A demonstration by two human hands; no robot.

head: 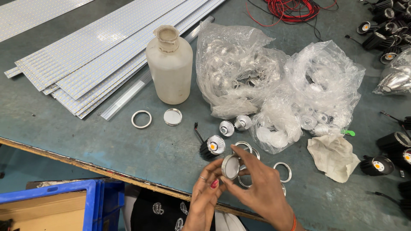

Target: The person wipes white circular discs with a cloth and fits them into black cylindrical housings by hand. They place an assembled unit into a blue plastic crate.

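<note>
While both hands meet at the near edge of the worn green table (64, 132), they share one small part: a round silver lens ring (230, 167) with a frosted white disc set in its metal rim. The right hand (261, 188) pinches it by the rim between thumb and fingertips, and the left hand (206, 194) closes its fingers against the lower edge, so both are gripping the same piece, tilted up on edge.

Just beyond the held ring lie several loose metal rings (282, 172), thin, shiny and flat on the table. Slightly past and to the left of the grip sits a black finned lamp body (212, 146) with a ribbed silver reflector and an amber centre. Farther out are two small ribbed silver reflectors (234, 125), and well left of those a bare ring (141, 119) and a capped lens disc (173, 116).

Right of the grip a crumpled off-white cloth (334, 156) lies limp. Beyond it two crinkled clear plastic bags (278, 81) hold more silvery reflectors, hard to count through the film. A cloudy white plastic bottle (169, 64) stands upright, its contents not visible. Long pale LED strips (107, 42) lie stacked at the far left.
</note>
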